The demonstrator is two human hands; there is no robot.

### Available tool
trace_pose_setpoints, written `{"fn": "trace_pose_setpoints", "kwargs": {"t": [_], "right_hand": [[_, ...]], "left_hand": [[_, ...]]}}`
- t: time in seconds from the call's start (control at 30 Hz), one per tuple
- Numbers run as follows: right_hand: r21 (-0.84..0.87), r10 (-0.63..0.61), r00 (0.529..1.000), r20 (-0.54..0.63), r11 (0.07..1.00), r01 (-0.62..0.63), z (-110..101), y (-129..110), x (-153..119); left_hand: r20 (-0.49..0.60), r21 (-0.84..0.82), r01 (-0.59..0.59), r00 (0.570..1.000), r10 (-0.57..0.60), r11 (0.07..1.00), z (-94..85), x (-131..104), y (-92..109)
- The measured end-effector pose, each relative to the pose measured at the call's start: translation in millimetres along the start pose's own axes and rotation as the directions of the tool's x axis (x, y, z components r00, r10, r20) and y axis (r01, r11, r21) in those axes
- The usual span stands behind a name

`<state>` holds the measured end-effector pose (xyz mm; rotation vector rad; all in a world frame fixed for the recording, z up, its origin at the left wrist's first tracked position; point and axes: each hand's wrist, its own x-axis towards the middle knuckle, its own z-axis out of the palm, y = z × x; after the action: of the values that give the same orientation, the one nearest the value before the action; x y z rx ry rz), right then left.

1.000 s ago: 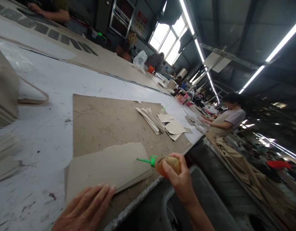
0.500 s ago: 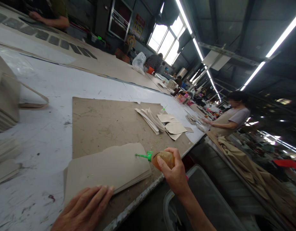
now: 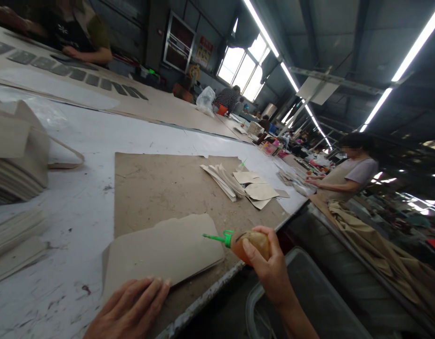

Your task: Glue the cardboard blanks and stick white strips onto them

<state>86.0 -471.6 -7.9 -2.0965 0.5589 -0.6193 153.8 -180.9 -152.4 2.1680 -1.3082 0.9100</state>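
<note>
My right hand (image 3: 269,256) is wrapped round a glue bottle (image 3: 253,245) with amber liquid inside and a long green nozzle. The bottle lies tilted on its side in the air, its nozzle tip pointing left over the right end of a stack of beige cut pieces (image 3: 164,247). Flat on the near left edge of that stack rests my left hand (image 3: 132,306), fingers stretched out. Beneath the stack is a brown board (image 3: 154,188) with scuffs and smears. Whether glue is leaving the tip I cannot tell.
Narrow strips (image 3: 222,181) and small curved pieces (image 3: 261,190) lie on the board's far right. Beige stacks (image 3: 18,165) stand at left. Below the table edge is a clear plastic bin (image 3: 302,282). One co-worker (image 3: 351,169) stands at right, another (image 3: 83,37) across the table.
My right hand and the glue bottle have drawn slightly right, away from the stack's middle. The whole view has shifted a little. My left hand stays on the stack.
</note>
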Motion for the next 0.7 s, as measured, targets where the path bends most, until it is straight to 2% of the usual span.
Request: {"fn": "trace_pose_setpoints", "kwargs": {"t": [0.07, 0.17, 0.37, 0.43, 0.57, 0.7], "right_hand": [[0.094, 0.031, 0.999, 0.009, 0.995, -0.032, 8, -9, -5], [0.156, 0.016, 0.996, 0.087, 0.987, -0.029, 30, -22, -10], [0.129, -0.149, 0.952, 0.266, 0.985, 0.118, 87, -39, -13], [0.125, -0.189, 0.935, 0.299, 0.980, 0.158, 101, -44, -12], [0.090, -0.211, 0.924, 0.319, 0.977, 0.192, 119, -54, -12], [0.056, -0.228, 0.913, 0.337, 0.973, 0.222, 124, -61, -11]], "left_hand": [[0.003, -0.009, 0.032, 0.999, -0.032, 0.999, -1.7, 1, 4], [-0.025, 0.004, 0.086, 0.996, -0.086, 0.996, -1.2, 4, 12], [-0.218, 0.010, 0.117, 0.970, -0.112, 0.993, 18.1, 2, 19], [-0.248, -0.004, 0.121, 0.961, -0.118, 0.993, 24.5, 0, 20], [-0.282, 0.026, 0.138, 0.951, -0.125, 0.990, 31.9, -3, 23], [-0.314, 0.046, 0.164, 0.939, -0.142, 0.985, 34.4, -1, 27]]}}
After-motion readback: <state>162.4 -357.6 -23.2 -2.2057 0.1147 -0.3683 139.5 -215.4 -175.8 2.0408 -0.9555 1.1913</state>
